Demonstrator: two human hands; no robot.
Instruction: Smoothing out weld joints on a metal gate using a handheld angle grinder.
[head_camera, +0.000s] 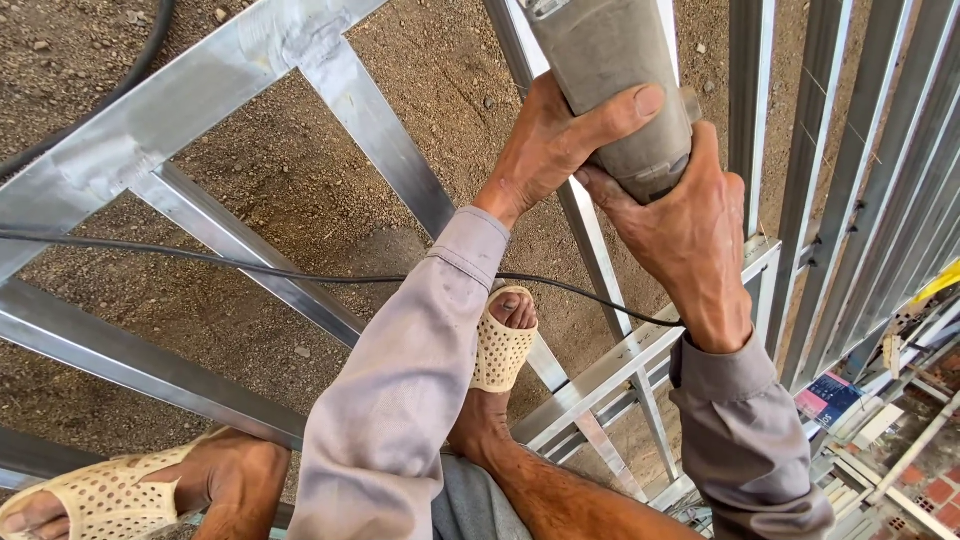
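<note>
Gripping smooth grey cylindrical tool (620, 90)

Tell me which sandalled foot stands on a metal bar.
The upper foot, between the two sleeves: it rests on a diagonal bar. The lower-left foot sits at the frame's edge.

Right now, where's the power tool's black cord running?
In the head view, the black cord crosses from the left edge over the metal frame and dirt, passes under the left sleeve, and reaches the right wrist.

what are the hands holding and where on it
Both hands grip a grey power tool by its body: the left hand wraps it from the side, the right hand clasps its lower end.
</note>
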